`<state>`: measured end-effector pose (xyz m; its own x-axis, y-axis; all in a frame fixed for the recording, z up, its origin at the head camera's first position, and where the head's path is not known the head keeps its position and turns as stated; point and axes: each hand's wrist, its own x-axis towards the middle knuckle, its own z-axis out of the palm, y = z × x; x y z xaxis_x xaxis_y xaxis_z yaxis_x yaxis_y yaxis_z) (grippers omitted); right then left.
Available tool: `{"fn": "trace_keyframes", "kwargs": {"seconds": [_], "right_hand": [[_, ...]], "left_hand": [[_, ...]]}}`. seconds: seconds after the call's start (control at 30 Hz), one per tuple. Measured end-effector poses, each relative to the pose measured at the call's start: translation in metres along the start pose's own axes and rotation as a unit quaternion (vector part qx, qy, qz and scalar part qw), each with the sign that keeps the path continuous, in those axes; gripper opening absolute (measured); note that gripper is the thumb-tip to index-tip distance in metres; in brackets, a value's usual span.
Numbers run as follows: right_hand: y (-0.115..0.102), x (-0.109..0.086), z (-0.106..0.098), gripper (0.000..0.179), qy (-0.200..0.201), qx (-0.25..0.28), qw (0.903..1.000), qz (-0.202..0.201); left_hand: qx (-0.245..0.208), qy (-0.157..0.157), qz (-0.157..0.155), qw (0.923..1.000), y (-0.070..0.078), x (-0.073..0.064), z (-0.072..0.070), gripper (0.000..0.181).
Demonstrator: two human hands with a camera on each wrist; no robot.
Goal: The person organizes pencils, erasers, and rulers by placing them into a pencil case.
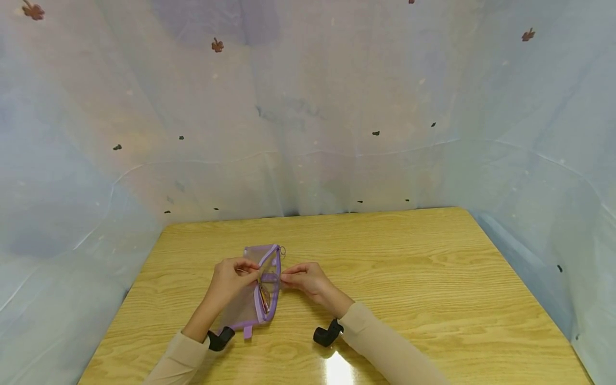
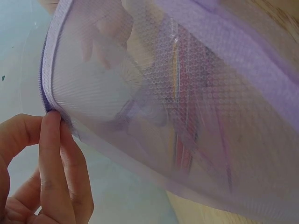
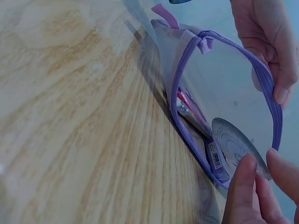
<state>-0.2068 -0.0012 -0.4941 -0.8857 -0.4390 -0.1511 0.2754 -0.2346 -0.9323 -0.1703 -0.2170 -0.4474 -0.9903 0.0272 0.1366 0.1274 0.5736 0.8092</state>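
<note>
A purple mesh zip pouch (image 1: 240, 307) lies on the table, its zip undone and its mouth gaping toward the right. My left hand (image 1: 233, 280) pinches one zipped edge of the mouth and holds it up; the left wrist view shows fingertips on the purple zip tape (image 2: 48, 79). At the mouth, my right hand (image 1: 310, 280) pinches a clear, curved plastic piece with fine arcs, like a protractor (image 3: 238, 142), between thumb and fingers. Part of it lies inside the pouch. Also inside are slim pencil-like sticks (image 3: 191, 112) and a purple item with a barcode (image 3: 215, 156).
The wood-grain table (image 1: 409, 278) extends to the right and behind the pouch. Pale patterned sheeting (image 1: 308, 107) surrounds it at the back and sides. A small ring (image 1: 283, 251) hangs at the pouch's far corner, and a purple tab (image 1: 247, 332) at its near end.
</note>
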Motion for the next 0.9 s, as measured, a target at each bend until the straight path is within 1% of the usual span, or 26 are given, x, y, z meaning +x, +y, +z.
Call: {"fn": "trace_keyframes", "kwargs": {"seconds": [0.23,0.4,0.67,0.9], "right_hand": [[0.0003,0.0000,-0.0037,0.033,-0.026,0.009,0.9993,0.026],[0.0004,-0.0010,-0.0056,0.034,-0.037,0.013,0.9987,0.033],[0.0018,-0.0011,-0.0054,0.033,-0.034,0.021,0.9983,0.041],[0.0034,0.0001,-0.0041,0.034,-0.017,0.029,0.9985,0.044]], "left_hand": [[-0.001,-0.004,0.000,1.0000,0.0003,0.0002,-0.0005,0.008],[-0.002,-0.005,-0.002,1.0000,-0.0004,0.0005,-0.0003,0.009],[-0.003,-0.005,-0.004,1.0000,-0.0003,-0.0001,-0.0006,0.011],[-0.006,0.003,-0.003,1.0000,0.0007,-0.0002,-0.0013,0.009]]}}
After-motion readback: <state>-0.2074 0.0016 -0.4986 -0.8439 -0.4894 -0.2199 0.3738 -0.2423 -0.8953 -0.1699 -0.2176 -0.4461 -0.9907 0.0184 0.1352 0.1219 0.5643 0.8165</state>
